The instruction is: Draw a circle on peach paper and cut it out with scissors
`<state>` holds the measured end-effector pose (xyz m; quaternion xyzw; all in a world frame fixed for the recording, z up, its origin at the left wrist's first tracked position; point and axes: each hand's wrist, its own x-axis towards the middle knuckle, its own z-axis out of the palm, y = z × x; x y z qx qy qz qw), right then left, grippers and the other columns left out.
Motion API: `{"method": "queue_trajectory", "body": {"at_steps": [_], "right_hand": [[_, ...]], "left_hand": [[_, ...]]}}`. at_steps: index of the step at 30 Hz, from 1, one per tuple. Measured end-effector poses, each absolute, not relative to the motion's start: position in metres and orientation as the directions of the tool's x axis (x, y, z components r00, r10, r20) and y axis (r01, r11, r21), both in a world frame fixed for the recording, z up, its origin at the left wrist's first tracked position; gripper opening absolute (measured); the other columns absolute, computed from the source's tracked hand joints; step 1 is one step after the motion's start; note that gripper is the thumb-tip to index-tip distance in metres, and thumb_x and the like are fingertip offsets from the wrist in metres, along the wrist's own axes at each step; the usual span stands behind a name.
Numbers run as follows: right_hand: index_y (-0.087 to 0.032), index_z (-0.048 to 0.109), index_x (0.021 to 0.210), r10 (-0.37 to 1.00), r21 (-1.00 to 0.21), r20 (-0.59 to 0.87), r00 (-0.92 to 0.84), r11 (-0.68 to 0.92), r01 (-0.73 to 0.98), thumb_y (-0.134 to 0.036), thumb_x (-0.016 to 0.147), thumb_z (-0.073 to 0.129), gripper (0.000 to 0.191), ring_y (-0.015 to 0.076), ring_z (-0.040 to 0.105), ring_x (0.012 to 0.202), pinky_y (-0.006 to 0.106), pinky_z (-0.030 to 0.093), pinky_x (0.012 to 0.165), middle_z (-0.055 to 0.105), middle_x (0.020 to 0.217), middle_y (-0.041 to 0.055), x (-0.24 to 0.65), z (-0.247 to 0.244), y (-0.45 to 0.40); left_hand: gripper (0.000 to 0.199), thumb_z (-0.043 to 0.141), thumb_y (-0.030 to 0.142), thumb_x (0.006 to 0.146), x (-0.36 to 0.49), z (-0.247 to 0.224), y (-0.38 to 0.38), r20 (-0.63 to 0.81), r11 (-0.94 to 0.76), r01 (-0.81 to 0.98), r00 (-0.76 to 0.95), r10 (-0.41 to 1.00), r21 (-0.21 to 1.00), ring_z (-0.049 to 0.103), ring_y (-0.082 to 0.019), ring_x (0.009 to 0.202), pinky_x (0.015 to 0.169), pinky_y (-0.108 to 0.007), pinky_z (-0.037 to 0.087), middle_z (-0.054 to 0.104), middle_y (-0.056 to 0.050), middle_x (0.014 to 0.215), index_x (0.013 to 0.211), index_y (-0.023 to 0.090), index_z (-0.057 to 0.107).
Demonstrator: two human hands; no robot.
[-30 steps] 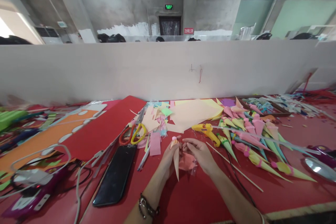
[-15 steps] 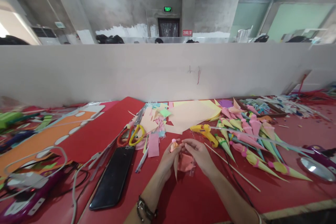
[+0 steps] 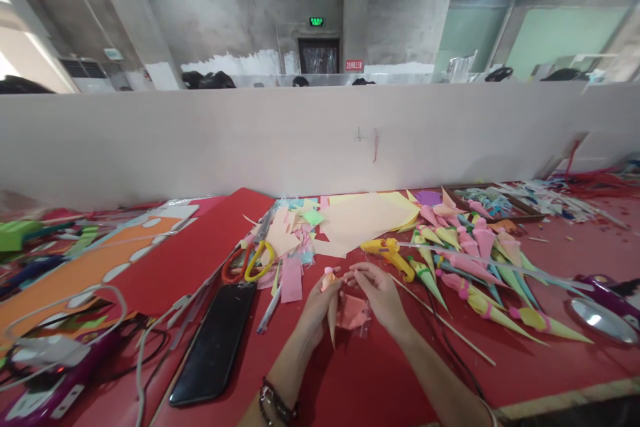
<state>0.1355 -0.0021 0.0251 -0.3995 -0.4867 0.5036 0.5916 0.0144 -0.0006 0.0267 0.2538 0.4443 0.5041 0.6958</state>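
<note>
Upright in my left hand [image 3: 311, 313] is a small peach paper cone [image 3: 333, 323], point down, a pink ball on top. The fingers wrap round its upper part and hide some of it. Just to the right, my right hand [image 3: 381, 295] has thumb and fingertips pinched together close to the cone; whatever they hold is too small to make out. Beneath the hands lies a salmon-coloured paper piece [image 3: 353, 313], apparently in clear film. A yellow glue gun [image 3: 393, 255] rests beyond my right hand.
Several finished paper cones [image 3: 480, 263] are heaped at right beside a thin stick [image 3: 450, 327]. Left lie a black phone [image 3: 215, 343], scissors [image 3: 259, 260], pink paper strips [image 3: 291, 279] and a red sheet [image 3: 190, 253]. A white partition [image 3: 250, 140] closes the back.
The view has shifted very slightly. Both hands keep nearly the same pose, with the cone still in my left hand.
</note>
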Motion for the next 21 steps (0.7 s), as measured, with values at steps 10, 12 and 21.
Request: {"method": "queue_trajectory", "body": {"at_steps": [10, 12, 21], "right_hand": [[-0.017, 0.064, 0.085, 0.972, -0.964, 0.226, 0.060, 0.232, -0.127, -0.038, 0.075, 0.053, 0.026, 0.0189, 0.063, 0.071, 0.032, 0.051, 0.069, 0.068, 0.084, 0.0078, 0.136, 0.028, -0.004], [-0.017, 0.065, 0.086, 0.971, -0.964, 0.228, 0.069, 0.235, -0.122, -0.037, 0.074, 0.054, 0.026, 0.0196, 0.064, 0.071, 0.033, 0.052, 0.070, 0.068, 0.085, 0.0078, 0.136, 0.027, -0.003], [-0.017, 0.067, 0.091, 0.954, -0.959, 0.276, 0.115, 0.281, -0.032, -0.032, 0.074, 0.054, 0.026, 0.0206, 0.065, 0.076, 0.035, 0.051, 0.075, 0.068, 0.091, 0.0078, 0.141, 0.026, -0.001]], "left_hand": [[0.035, 0.059, 0.017, 0.070, 0.008, 0.020, 0.005, -0.356, 0.410, -0.593, 0.214, 0.910, 0.693, 0.051, -0.005, 0.047, 0.047, -0.016, 0.043, 0.066, -0.006, 0.083, 0.105, 0.014, 0.053], [0.034, 0.057, 0.018, 0.072, 0.007, 0.020, 0.005, -0.335, 0.414, -0.608, 0.246, 0.909, 0.677, 0.051, -0.004, 0.048, 0.048, -0.016, 0.043, 0.065, -0.008, 0.088, 0.105, 0.014, 0.053], [0.039, 0.050, 0.024, 0.079, 0.004, 0.034, -0.003, -0.347, 0.539, -0.657, 0.413, 0.842, 0.526, 0.050, 0.000, 0.046, 0.052, -0.017, 0.048, 0.055, -0.005, 0.117, 0.117, 0.023, 0.045]]}}
